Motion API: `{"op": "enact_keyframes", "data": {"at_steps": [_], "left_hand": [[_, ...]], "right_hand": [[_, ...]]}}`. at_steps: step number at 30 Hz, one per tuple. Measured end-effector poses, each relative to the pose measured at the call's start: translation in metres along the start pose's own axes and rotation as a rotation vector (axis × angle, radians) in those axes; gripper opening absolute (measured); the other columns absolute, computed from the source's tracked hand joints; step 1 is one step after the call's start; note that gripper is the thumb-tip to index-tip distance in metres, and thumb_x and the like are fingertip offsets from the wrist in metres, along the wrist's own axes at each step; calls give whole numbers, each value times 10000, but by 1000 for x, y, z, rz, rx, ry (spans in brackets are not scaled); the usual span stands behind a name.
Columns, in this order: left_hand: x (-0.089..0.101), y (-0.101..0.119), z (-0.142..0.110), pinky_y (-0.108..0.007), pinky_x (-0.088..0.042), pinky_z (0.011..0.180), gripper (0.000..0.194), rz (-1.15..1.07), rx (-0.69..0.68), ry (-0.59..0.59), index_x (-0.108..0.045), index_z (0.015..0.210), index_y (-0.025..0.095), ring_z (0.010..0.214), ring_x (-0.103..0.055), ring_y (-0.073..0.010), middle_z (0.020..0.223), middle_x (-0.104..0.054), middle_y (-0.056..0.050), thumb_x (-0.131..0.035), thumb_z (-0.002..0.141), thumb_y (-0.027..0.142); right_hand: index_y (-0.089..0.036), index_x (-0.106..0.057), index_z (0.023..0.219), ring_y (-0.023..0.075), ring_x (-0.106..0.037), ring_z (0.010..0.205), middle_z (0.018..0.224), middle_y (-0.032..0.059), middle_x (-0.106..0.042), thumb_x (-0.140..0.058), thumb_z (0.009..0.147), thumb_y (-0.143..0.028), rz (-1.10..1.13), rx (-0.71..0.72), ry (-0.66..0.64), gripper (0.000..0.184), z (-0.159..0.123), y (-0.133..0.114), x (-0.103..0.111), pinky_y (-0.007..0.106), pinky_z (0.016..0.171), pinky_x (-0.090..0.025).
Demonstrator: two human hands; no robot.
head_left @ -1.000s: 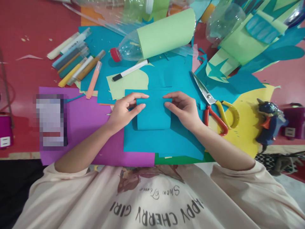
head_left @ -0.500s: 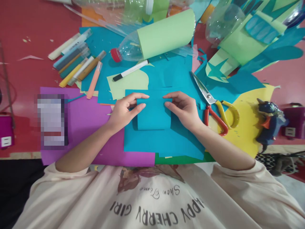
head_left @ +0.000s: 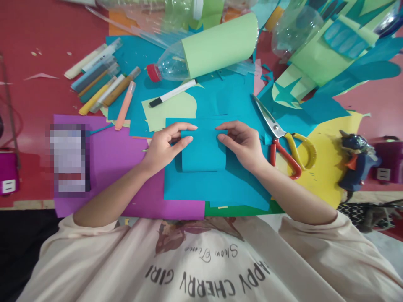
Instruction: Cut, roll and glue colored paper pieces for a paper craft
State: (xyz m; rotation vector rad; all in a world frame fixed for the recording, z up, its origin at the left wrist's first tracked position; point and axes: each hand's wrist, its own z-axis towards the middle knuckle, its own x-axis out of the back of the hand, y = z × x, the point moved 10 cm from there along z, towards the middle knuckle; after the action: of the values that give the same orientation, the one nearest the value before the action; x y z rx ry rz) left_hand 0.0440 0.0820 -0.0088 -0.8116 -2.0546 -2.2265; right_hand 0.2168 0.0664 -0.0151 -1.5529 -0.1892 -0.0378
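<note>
A small rectangular piece of blue paper [head_left: 204, 153] spans the space between my two hands. My left hand [head_left: 165, 143] pinches its left side, thumb below and fingertips on the upper part. On the other side my right hand [head_left: 244, 144] grips the paper in the same way, its lower fingers curled in. Beneath lies a larger blue sheet [head_left: 192, 186] of the same colour, so the small piece's upper edge is hard to make out. Close to my right hand rest scissors [head_left: 276, 131] with one red and one yellow handle.
Several markers [head_left: 100, 79] lie at upper left, and a white pen [head_left: 173, 93] rests beyond my hands. A bottle wrapped in light green paper [head_left: 222, 44] lies behind. A phone [head_left: 69, 159] is on purple paper [head_left: 116, 167] at left; a blue glue gun [head_left: 359, 157] is at right.
</note>
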Motion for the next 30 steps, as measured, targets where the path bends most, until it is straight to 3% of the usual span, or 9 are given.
{"op": "enact_keyframes", "data": {"at_steps": [20,25,30], "left_hand": [[1,3,1,-222,-264,447,223,-10,-14,12,-732,1016,183,431,-259,-65,474,-308,95,-628,835,261],[-2,3,0,-207,-320,469,250,18,-11,-38,-732,1035,180,454,-353,-62,564,-537,52,-620,848,301],[-20,7,-5,-189,-405,526,245,76,-39,-227,-728,1045,226,537,-507,-72,847,-732,-6,-584,881,336]], "right_hand": [[-192,-691,870,91,-520,553,672,-13,-619,-701,813,-420,18,-28,-7,235,0,3,1,226,487,-437],[-181,-680,802,86,-517,512,659,-4,-647,-700,791,-430,52,-101,-56,250,0,6,-4,214,435,-412],[-156,-647,739,61,-434,474,586,-18,-595,-667,806,-332,19,-118,-303,189,-4,5,-26,202,426,-337]]}}
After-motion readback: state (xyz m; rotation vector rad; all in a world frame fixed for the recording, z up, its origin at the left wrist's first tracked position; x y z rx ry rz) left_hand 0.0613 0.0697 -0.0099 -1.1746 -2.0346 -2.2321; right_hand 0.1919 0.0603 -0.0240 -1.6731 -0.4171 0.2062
